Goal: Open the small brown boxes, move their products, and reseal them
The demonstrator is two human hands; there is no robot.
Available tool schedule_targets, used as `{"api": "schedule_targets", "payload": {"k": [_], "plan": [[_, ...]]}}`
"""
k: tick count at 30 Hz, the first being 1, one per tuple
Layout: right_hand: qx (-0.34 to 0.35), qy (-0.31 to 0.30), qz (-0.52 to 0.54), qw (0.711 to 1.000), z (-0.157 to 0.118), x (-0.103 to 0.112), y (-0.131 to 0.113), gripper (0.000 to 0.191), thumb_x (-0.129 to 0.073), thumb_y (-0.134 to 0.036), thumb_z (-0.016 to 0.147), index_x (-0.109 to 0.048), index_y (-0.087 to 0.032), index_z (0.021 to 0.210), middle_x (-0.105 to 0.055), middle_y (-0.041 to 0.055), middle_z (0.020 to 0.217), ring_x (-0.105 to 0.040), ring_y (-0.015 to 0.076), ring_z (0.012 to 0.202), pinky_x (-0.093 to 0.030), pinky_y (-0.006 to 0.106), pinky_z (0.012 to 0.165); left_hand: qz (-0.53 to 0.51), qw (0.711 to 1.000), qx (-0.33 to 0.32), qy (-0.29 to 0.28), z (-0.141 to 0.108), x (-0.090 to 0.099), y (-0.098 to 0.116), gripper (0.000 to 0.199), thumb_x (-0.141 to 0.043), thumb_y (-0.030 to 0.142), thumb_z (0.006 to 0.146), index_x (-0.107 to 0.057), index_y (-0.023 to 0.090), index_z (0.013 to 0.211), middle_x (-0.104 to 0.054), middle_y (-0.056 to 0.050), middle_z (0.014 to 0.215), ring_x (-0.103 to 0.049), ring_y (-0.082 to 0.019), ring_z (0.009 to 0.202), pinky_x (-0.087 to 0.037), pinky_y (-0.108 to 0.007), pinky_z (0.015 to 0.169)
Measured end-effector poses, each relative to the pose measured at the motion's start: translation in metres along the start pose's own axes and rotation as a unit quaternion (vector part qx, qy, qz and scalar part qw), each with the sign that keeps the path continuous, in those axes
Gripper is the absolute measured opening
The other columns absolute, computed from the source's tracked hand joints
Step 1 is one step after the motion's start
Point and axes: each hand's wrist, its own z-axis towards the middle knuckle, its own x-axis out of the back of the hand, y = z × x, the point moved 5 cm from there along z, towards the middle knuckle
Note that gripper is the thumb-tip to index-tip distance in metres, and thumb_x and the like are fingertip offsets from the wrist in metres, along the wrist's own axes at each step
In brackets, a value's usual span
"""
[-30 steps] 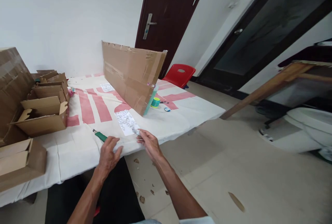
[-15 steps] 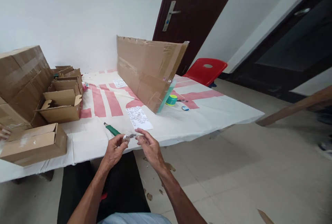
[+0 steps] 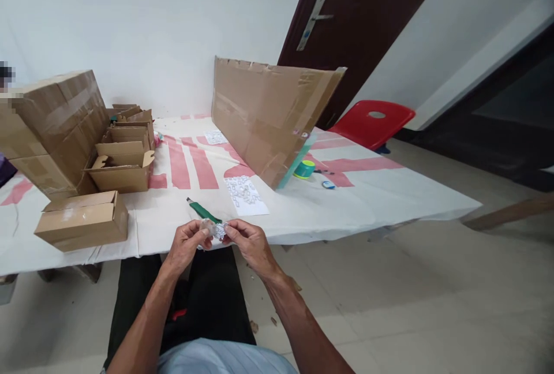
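My left hand (image 3: 187, 243) is closed in a pinch on a small crinkled, whitish see-through packet (image 3: 209, 225) just above the table's front edge. The fingers of my right hand (image 3: 250, 243) pinch its other end, where a dark printed pattern shows. What is inside the packet is too small to make out. Just behind my hands a green utility knife (image 3: 203, 211) lies on the cloth. Farther back is a white sheet (image 3: 253, 205) with small printed outlines and several small pieces resting on it.
A closed carton (image 3: 80, 227) stands at the left, with open small boxes (image 3: 123, 178) and a large carton (image 3: 64, 131) behind it. A tall cardboard panel (image 3: 268, 114) stands mid-table. To its right are green tape (image 3: 304, 169), a small blue-white roll (image 3: 328, 185) and a red chair (image 3: 376, 123).
My right hand has come in closer to the left, and its fingers now pinch the packet's other end. The view has turned a little to the left.
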Motion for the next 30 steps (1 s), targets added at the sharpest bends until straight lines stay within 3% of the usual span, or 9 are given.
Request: {"api": "schedule_targets", "payload": {"k": [5,10,14,18,21,26,28,30], "plan": [[0.015,0.034,-0.019,0.999,-0.009,-0.012,0.002,0.04,-0.075,-0.061,0.081,-0.077,-0.02,0.079,-0.074,0.0045,0.072,-0.07,0.0221,0.07,-0.058,0.034,0.07,0.138,0.987,-0.061,0.06,-0.008,0.003,0.015,0.03,-0.067,0.046,0.093,-0.068,0.017,0.083,-0.065,-0.001,0.073,-0.061,-0.015,0.07,-0.05,-0.027,0.069],[0.04,0.082,-0.035,0.995,-0.018,-0.031,0.005,0.038,-0.072,-0.058,0.084,-0.079,-0.021,0.081,-0.077,0.0054,0.077,-0.07,0.023,0.073,-0.058,0.035,0.073,0.377,0.898,-0.201,0.101,-0.017,-0.004,0.024,0.017,-0.052,0.022,0.101,-0.068,0.02,0.095,-0.071,-0.006,0.089,-0.066,-0.02,0.083,-0.055,-0.032,0.083],[0.012,0.102,-0.024,0.994,-0.021,-0.038,0.015,0.045,-0.073,-0.063,0.079,-0.081,-0.019,0.085,-0.081,0.0083,0.086,-0.074,0.028,0.082,-0.061,0.039,0.079,0.493,0.834,-0.225,0.109,-0.022,-0.009,0.004,0.033,-0.042,0.015,0.103,-0.062,0.018,0.13,-0.073,-0.016,0.113,-0.071,-0.029,0.104,-0.06,-0.045,0.094],[-0.041,0.145,-0.039,0.988,-0.025,-0.03,0.036,0.053,-0.08,-0.068,0.068,-0.083,-0.018,0.086,-0.082,0.0107,0.087,-0.076,0.0324,0.086,-0.062,0.041,0.081,0.539,0.808,-0.222,0.08,-0.037,-0.019,-0.012,0.054,-0.045,0.012,0.099,-0.045,0.017,0.153,-0.068,-0.022,0.128,-0.069,-0.034,0.117,-0.06,-0.052,0.1],[-0.063,0.159,-0.063,0.983,-0.025,-0.023,0.052,0.057,-0.083,-0.071,0.061,-0.083,-0.018,0.084,-0.082,0.0118,0.085,-0.076,0.0344,0.085,-0.062,0.04,0.074,0.516,0.826,-0.217,0.063,-0.044,-0.019,-0.013,0.058,-0.057,0.021,0.097,-0.046,0.014,0.154,-0.064,-0.025,0.134,-0.066,-0.037,0.121,-0.06,-0.053,0.102],[-0.034,0.122,-0.102,0.987,-0.025,-0.026,0.059,0.057,-0.081,-0.072,0.062,-0.085,-0.019,0.085,-0.083,0.0106,0.088,-0.077,0.0341,0.087,-0.063,0.034,0.068,0.356,0.923,-0.124,0.073,-0.046,0.01,-0.008,0.043,-0.072,0.03,0.094,-0.068,0.016,0.134,-0.073,-0.01,0.106,-0.07,-0.023,0.092,-0.061,-0.033,0.082],[-0.017,0.086,-0.112,0.99,-0.024,-0.031,0.062,0.057,-0.08,-0.071,0.066,-0.085,-0.019,0.088,-0.084,0.0091,0.09,-0.078,0.0326,0.089,-0.064,0.032,0.07,0.343,0.933,-0.086,0.063,-0.046,0.019,-0.009,0.027,-0.073,0.027,0.092,-0.075,0.016,0.117,-0.071,-0.005,0.094,-0.067,-0.018,0.083,-0.057,-0.028,0.077],[-0.002,0.037,-0.11,0.993,-0.022,-0.036,0.07,0.057,-0.077,-0.071,0.071,-0.085,-0.019,0.093,-0.084,0.0078,0.096,-0.078,0.0315,0.092,-0.066,0.032,0.075,0.378,0.918,-0.089,0.079,-0.047,0.026,-0.009,0.015,-0.071,0.018,0.091,-0.077,0.016,0.105,-0.069,-0.004,0.089,-0.065,-0.016,0.082,-0.054,-0.027,0.078]]}}
